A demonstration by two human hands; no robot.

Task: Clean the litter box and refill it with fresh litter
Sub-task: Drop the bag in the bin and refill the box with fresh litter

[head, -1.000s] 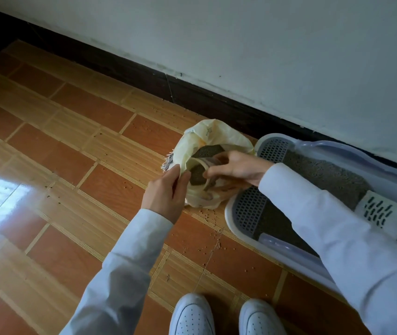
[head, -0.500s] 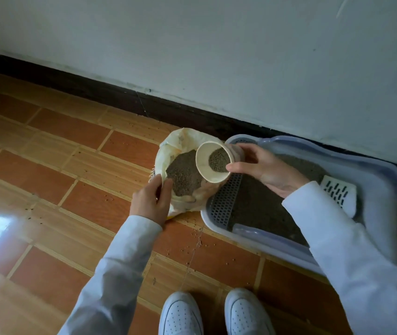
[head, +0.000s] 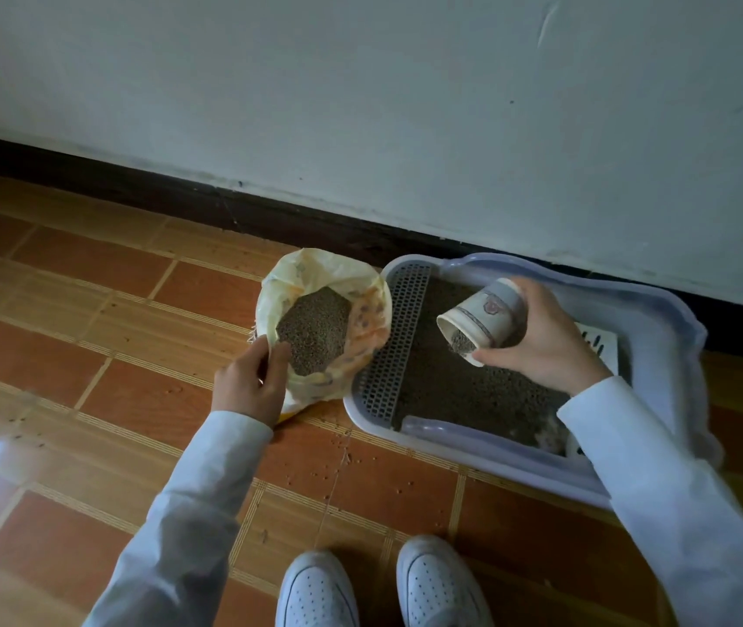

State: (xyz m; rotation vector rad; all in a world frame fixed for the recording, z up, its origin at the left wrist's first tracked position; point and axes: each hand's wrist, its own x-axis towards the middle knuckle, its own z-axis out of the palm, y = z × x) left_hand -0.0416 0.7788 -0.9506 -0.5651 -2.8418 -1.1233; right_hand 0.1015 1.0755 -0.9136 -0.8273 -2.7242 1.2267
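The right hand [head: 541,341] covers the far end of the paper cup [head: 480,316]. The scoop [head: 598,343] shows only as a small white corner past that hand, and the right sleeve [head: 677,491] covers the near right part of the litter box [head: 659,319]. Something pale lies blurred in the litter by that sleeve. The shoes [head: 315,590] are cut off by the near edge. The bag [head: 315,273] hides its own bottom.

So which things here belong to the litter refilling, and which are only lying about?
Part of the job:
- paper cup, tipped, in the right hand
- litter bag, edge held by the left hand
- litter box

Lying about:
- slotted scoop
- spilled grains on the floor
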